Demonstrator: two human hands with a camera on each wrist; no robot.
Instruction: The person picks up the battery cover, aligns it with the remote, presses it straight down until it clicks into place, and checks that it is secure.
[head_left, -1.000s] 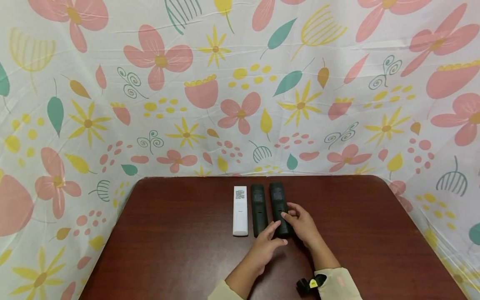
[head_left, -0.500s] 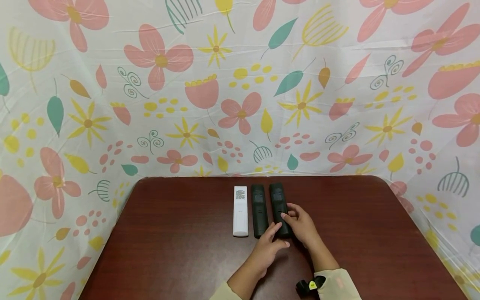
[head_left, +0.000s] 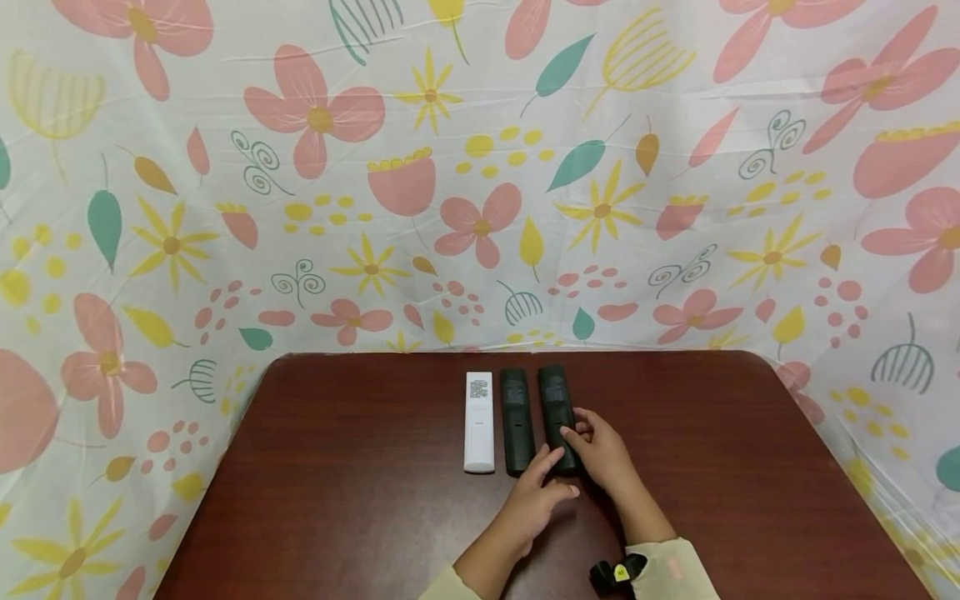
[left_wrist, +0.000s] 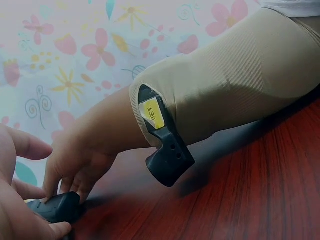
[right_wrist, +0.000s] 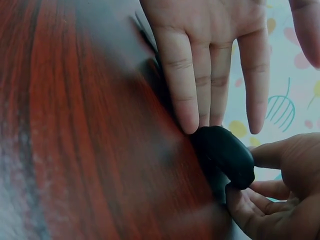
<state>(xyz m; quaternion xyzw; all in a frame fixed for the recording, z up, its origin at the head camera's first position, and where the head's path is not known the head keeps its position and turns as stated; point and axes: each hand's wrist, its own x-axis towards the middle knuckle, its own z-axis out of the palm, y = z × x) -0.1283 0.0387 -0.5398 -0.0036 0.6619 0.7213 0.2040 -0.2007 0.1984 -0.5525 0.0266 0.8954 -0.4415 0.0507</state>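
Three remote controls lie back side up in a row in the head view: a white remote control (head_left: 479, 423), a middle black remote control (head_left: 517, 421) and a right black remote control (head_left: 555, 408). My right hand (head_left: 603, 454) pinches the right black one near its lower half, thumb on one side and fingers at the other. My left hand (head_left: 527, 504) is at that remote's near end, its fingers extended. In the right wrist view the left fingertips (right_wrist: 187, 122) are at the remote's dark end (right_wrist: 225, 155); whether all touch it I cannot tell.
The remotes lie on a dark red-brown wooden table (head_left: 337, 500) near its back edge. A floral curtain (head_left: 480, 167) hangs behind and around it. A black wrist camera (head_left: 615, 573) with a yellow label sits at the right cuff.
The head view has shifted very slightly. Both hands and the three remote controls hold almost the same places; the left hand has lowered a touch since a second ago.
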